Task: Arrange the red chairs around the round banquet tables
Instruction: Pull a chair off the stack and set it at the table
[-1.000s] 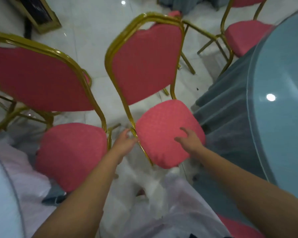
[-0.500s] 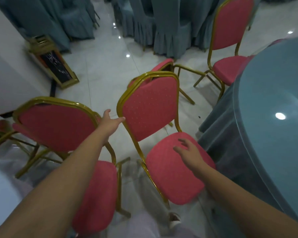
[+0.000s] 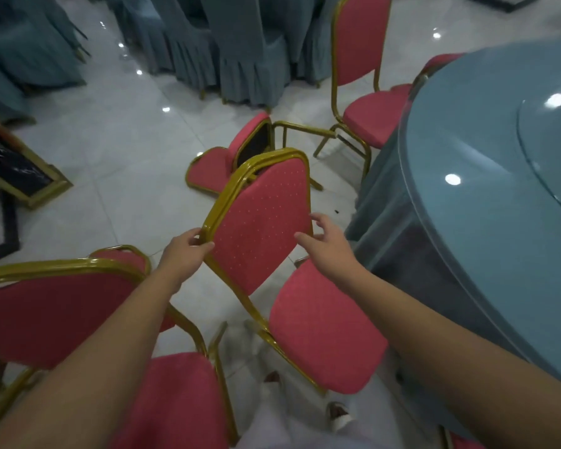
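Note:
A red chair with a gold frame (image 3: 263,222) stands in front of me, its seat next to the round table with a blue cloth (image 3: 486,196). My left hand (image 3: 183,252) grips the left edge of its backrest frame. My right hand (image 3: 329,243) is at the right edge of the backrest with fingers spread, touching or just off it. A second red chair (image 3: 62,312) stands at my lower left. Another red chair (image 3: 360,69) stands at the table's far side. One red chair (image 3: 227,157) lies tipped over on the floor behind.
Chairs in blue-grey covers (image 3: 240,50) crowd the back. A gold-framed dark panel (image 3: 17,166) lies on the white tiled floor at the left. Open floor (image 3: 120,140) lies between it and the tipped chair. My shoe (image 3: 339,414) shows below the seat.
My left hand moved from the air onto the backrest's left frame and closed on it. My right hand lifted off the seat to the backrest's right edge. The view rose.

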Demonstrator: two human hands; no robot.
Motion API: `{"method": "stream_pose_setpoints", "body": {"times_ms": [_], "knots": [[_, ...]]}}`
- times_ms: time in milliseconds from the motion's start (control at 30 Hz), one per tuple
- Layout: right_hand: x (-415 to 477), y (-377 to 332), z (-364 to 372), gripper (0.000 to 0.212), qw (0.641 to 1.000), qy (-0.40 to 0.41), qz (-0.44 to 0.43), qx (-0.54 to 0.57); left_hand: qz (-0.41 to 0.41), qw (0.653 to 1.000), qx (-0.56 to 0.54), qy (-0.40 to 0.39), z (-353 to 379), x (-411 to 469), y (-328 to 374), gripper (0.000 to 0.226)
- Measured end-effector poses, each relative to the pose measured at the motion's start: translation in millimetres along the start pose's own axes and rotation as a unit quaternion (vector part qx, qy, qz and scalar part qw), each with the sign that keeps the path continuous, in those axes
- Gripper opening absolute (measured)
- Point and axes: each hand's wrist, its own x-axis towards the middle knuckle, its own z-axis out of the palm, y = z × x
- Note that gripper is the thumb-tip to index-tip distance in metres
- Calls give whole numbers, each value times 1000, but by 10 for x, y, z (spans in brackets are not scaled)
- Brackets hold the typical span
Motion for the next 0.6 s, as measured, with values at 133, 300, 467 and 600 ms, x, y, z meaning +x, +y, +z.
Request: {"method": "stream_pose_setpoints", "body": {"times_ms": [133,300,467,600], "knots": [[327,-368,272,65,987,56,-68,-131,43,995,3,-87,90,-149,111,56],[641,-668,394,63,953,70,-107,-275,70,973,2,-219,491,-479,219,56],[762,-586,321,64,949,30,-67,-306,106,905,72,-407,1052,-769,410,73],[861,-369,177,62,963,9,-9,-268,117,856,133,-486,1394,-693,531,78]]}}
